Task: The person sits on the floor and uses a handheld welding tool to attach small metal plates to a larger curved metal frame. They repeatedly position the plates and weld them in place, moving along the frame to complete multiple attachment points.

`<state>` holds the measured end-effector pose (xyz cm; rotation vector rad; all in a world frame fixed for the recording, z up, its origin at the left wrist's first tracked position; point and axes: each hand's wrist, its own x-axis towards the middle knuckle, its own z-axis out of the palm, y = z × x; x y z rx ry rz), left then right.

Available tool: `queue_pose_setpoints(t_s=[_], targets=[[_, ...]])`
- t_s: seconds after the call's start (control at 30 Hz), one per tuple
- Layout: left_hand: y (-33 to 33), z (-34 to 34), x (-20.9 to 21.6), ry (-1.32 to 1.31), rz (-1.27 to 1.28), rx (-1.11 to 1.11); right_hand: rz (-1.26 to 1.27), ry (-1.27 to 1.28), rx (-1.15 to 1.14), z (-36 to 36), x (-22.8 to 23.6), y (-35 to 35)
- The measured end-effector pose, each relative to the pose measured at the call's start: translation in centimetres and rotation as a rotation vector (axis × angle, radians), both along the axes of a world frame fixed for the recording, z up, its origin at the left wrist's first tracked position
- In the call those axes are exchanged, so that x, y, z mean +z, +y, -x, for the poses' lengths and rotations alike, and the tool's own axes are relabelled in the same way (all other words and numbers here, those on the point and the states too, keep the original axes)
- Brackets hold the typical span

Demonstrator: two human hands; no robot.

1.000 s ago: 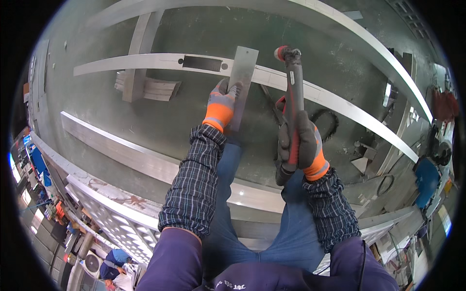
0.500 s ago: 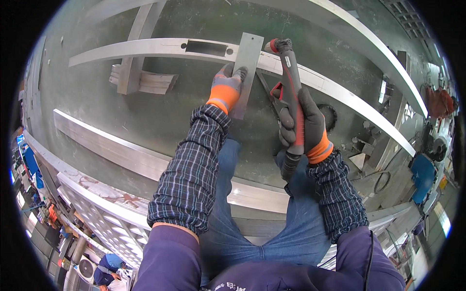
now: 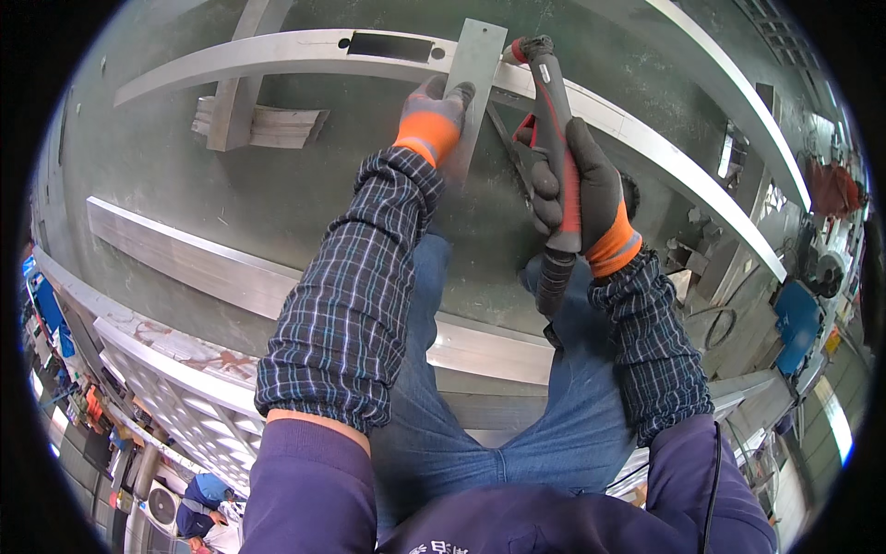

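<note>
Metal plate (image 3: 477, 65) set across a pale bar (image 3: 295, 51), torch head (image 3: 519, 50) close beside it

The green work surface (image 3: 277, 175) spreads under everything, with a second metal bar (image 3: 203, 254) lying nearer the person. Farther off, the slotted pale bar runs from left to right, a grey crosspiece (image 3: 231, 115) beneath its left part. The flat plate lies crosswise over this bar, just right of the dark slot (image 3: 391, 46), its near end reaching past the bar's edge toward the person.

The torch-like tool (image 3: 559, 138), grey and red, slants upright beside the plate. Its head turns toward the plate's right edge – whether they touch, I cannot tell. The step in hand looks like lining the tool up with that edge; the next move would call for a steady plate and a small, controlled shift of the head.

The right hand (image 3: 591, 185), gloved, has its fingers wrapped around the tool's handle. The left hand (image 3: 430, 120), also gloved, grips the plate – thumb on its upper face, the other fingers closed in at its left edge and partly hidden.
</note>
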<state>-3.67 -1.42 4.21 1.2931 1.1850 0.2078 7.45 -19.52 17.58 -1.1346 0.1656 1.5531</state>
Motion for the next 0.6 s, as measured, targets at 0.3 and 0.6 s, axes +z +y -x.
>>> queue_pose_setpoints(t_s=[0.3, 0.6], targets=[[-0.1, -0.4, -0.6, 0.015, 0.058, 0.003, 0.014, -0.077, 0.017, -0.1, -0.1, -0.1], [-0.4, -0.6, 0.5, -0.005, 0.063, 0.012, 0.103, -0.152, 0.078, 0.2, -0.2, -0.1]])
